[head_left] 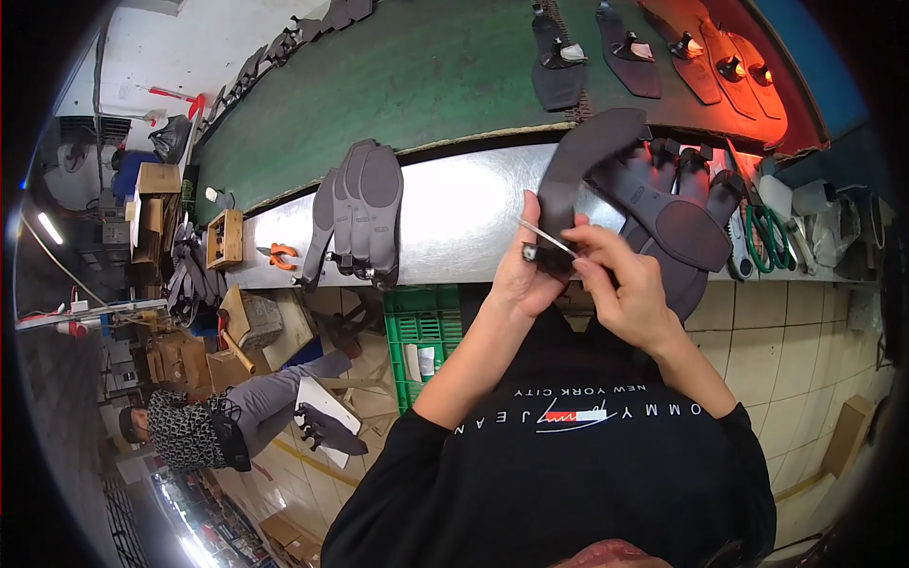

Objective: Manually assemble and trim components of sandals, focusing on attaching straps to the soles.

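My left hand point(523, 270) is closed round the heel end of a dark grey sandal sole point(579, 161), whose broad end points up and away over the metal ledge. Between the fingertips of my right hand point(625, 289) is a thin pale metal rod point(544, 233), slanting across the sole near my left thumb. A small black fitting with a light tip point(528, 252) shows at my left palm; how it joins the sole is hidden. Just right of my hands, a pile of similar soles point(696, 232) with black strap pieces lies on the ledge.
Several soles point(365, 208) lie left on the metal ledge point(464, 189), near orange-handled pliers point(281, 256) and a wooden box point(224, 239). Green-handled scissors point(769, 237) lie right. Beyond, a green conveyor belt point(407, 85) carries soles under red light. A co-worker point(199, 426) is at left.
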Demonstrator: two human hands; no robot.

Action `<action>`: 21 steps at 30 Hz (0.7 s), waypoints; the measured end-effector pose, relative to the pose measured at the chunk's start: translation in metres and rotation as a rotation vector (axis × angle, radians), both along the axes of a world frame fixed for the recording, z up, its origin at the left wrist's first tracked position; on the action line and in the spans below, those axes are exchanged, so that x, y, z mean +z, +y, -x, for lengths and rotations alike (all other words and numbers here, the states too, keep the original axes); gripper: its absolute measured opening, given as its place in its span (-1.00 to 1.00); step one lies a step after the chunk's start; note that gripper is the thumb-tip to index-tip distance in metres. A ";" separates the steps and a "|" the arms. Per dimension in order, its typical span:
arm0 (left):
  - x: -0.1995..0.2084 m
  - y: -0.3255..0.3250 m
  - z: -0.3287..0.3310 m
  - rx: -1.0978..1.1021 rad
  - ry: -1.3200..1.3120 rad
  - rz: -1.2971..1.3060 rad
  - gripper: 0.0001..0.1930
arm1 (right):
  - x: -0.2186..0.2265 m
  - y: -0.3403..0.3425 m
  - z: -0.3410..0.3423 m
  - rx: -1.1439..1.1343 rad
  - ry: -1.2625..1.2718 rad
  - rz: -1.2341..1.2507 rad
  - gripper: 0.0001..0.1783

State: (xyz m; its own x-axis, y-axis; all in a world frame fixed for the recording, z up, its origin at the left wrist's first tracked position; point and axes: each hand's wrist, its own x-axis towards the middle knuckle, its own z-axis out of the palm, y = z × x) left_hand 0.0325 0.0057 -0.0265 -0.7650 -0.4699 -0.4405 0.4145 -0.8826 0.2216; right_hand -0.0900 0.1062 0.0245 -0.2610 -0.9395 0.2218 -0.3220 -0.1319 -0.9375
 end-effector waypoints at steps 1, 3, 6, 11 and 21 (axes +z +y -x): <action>0.013 0.001 0.005 0.027 -0.106 0.104 -0.41 | -0.004 0.001 -0.004 -0.095 -0.032 0.100 -0.88; 0.018 -0.002 0.009 0.093 -0.142 0.114 -0.41 | -0.010 0.008 0.004 -0.067 0.061 0.034 -0.90; 0.029 -0.004 0.011 0.194 -0.155 0.144 -0.39 | -0.015 0.010 -0.002 -0.049 0.147 -0.019 -0.93; 0.033 0.000 0.014 0.249 -0.116 0.213 -0.38 | -0.024 0.010 -0.014 -0.026 0.219 -0.053 -0.91; 0.031 -0.007 0.009 0.201 -0.168 0.281 -0.43 | -0.018 0.014 -0.009 0.130 0.168 0.060 -0.93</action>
State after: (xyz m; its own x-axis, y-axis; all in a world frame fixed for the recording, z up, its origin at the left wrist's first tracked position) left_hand 0.0239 -0.0011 0.0043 -0.5736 -0.7233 -0.3845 0.5100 -0.6827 0.5232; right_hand -0.0806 0.1203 0.0068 -0.0935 -0.9466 0.3087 -0.4493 -0.2366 -0.8615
